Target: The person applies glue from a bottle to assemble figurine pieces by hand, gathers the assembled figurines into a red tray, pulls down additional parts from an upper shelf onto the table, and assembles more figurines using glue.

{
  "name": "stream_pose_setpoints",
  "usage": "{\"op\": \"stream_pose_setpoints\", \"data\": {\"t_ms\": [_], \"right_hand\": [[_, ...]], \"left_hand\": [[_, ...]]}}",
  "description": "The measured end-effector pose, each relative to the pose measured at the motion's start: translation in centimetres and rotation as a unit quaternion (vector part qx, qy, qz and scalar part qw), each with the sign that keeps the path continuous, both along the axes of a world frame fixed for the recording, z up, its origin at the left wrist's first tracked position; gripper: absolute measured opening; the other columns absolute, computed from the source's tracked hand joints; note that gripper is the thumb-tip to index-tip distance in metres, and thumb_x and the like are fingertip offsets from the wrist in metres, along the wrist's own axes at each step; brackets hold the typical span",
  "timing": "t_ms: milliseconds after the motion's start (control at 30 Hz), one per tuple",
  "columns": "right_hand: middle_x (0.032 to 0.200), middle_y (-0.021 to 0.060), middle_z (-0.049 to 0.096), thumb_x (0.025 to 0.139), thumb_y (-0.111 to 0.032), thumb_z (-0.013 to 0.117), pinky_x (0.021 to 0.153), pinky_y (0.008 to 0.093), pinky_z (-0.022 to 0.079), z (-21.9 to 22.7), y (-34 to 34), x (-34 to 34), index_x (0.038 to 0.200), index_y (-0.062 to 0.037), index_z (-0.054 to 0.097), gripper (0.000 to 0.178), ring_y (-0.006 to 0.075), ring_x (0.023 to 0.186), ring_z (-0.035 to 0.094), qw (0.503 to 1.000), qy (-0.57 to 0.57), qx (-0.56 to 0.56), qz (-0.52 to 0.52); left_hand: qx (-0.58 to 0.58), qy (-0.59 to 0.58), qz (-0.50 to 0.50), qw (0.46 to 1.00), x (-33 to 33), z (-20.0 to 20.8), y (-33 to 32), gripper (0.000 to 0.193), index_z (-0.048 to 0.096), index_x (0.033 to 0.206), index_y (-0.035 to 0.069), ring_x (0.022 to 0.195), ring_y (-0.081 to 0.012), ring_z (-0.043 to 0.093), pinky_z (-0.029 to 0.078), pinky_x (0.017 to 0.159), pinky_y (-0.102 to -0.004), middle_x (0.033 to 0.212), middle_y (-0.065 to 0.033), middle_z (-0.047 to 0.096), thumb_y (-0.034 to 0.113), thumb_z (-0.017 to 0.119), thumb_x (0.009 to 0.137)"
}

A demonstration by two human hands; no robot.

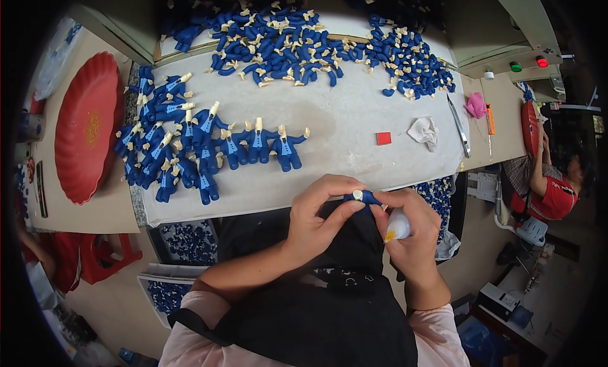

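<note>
Wears a black apron [304,310], with both forearms reaching up from the lower edge: slants the left one up and rightward, holds the right one more steeply. Bends the left hand [318,216] and the right hand [419,226] inward, nearly meeting at the near edge of the table [354,148]. Pinches one end of a small blue figure [370,198] between left thumb and forefinger, thumb on the near side, forefinger arched over the far side. Steadies the other end with right fingertips, narrowly spaced, while gripping a whitish bottle [401,220] in the same hand, yellow tip pointing down and left toward the apron. Holds the figure with its long axis running roughly crosswise from hand to hand, cream neck facing up. Cannot make out any contact with the table edge.

Has, farther in, a red block [384,138] and a crumpled white cloth [423,132] right of centre, with a slim metal tool [458,125] beyond the cloth's right side. Shows blue figures [206,153] clustered at left, mostly lying face up. Ends, at the far side, in heaped blue limbs [304,50] with cream ends.
</note>
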State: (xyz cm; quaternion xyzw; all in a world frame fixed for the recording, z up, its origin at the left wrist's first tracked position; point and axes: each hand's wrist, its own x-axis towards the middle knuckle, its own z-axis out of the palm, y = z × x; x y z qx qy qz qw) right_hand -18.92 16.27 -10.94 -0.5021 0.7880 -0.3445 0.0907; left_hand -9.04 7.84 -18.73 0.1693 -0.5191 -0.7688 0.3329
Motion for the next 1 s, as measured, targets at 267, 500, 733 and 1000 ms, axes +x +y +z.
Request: {"op": "stream_pose_setpoints", "data": {"t_ms": [267, 500, 733, 1000], "right_hand": [[0.066, 0.0069, 0.057, 0.063, 0.006, 0.063, 0.05, 0.0204, 0.039, 0.1, -0.3, -0.8, 0.08, 0.0013, 0.058, 0.019, 0.0103, 0.054, 0.052, 0.997, -0.06, 0.04, 0.008], [0.061, 0.0026, 0.054, 0.067, 0.002, 0.061, 0.048, 0.0177, 0.035, 0.0, -0.7, -1.0, 0.078, 0.001, 0.057, 0.012, 0.0048, 0.052, 0.045, 0.994, -0.082, 0.068, -0.019], [0.064, 0.0042, 0.056, 0.068, 0.001, 0.061, 0.049, 0.0185, 0.036, -0.4, -1.1, -0.9, 0.079, 0.0012, 0.057, 0.012, 0.0066, 0.053, 0.047, 0.997, -0.05, 0.057, 0.001], [0.058, 0.0019, 0.051, 0.068, 0.001, 0.061, 0.047, 0.0175, 0.034, -0.8, -1.1, -0.9, 0.079, 0.0007, 0.056, 0.011, 0.0049, 0.051, 0.044, 0.997, -0.056, 0.052, -0.004]], "left_hand": [[0.063, 0.004, -0.007, 0.998, -0.2, 0.2, 0.0, 0.019, 0.054, 0.094, -0.002, 0.082, -0.0126, 0.055, 0.044, 0.072, -0.0223, 0.087, -0.0085, 0.057, -0.002, 0.057, 0.075], [0.025, -0.036, 0.005, 0.999, -0.2, 0.3, -0.1, 0.019, 0.054, 0.094, -0.002, 0.078, -0.0116, 0.057, 0.045, 0.07, -0.0229, 0.085, -0.0079, 0.058, 0.0, 0.057, 0.076], [0.083, -0.046, -0.003, 0.995, -0.4, 0.6, 0.0, 0.017, 0.053, 0.094, -0.002, 0.08, -0.0111, 0.056, 0.045, 0.072, -0.023, 0.089, -0.0082, 0.059, 0.002, 0.055, 0.078], [0.091, -0.06, 0.005, 0.994, -0.4, 0.6, 0.0, 0.016, 0.053, 0.093, -0.003, 0.08, -0.0112, 0.057, 0.045, 0.072, -0.0233, 0.089, -0.0085, 0.06, 0.003, 0.055, 0.079]]}}
